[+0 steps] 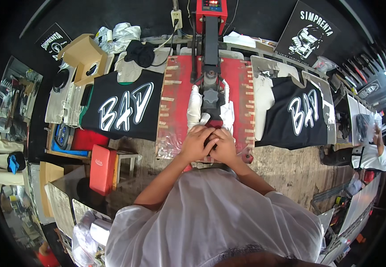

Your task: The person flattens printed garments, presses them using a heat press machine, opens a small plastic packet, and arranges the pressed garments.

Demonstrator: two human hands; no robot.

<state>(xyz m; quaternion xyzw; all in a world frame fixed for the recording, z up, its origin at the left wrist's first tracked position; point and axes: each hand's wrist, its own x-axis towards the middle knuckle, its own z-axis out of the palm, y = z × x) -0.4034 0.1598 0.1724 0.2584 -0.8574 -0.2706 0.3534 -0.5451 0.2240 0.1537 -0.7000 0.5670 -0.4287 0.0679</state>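
In front of me stands a heat press with a broad red upper plate (177, 107) and strips of tape along its sides. Its handle (194, 106) has two arms wrapped in white material, running toward me on either side of a dark adjusting knob (211, 96). My left hand (197, 143) and my right hand (223, 144) meet at the near end of this handle, fingers curled and touching each other. They cover the grip itself. A black T-shirt (121, 107) with white lettering lies flat left of the press, and a similar black T-shirt (297, 113) lies to the right.
An open cardboard box (84, 58) and crumpled white cloth (124, 33) sit at the back left. The press's red control box (211, 11) rises at the back. A red box (101, 169) stands low on the left. Another person (375, 155) is at the far right.
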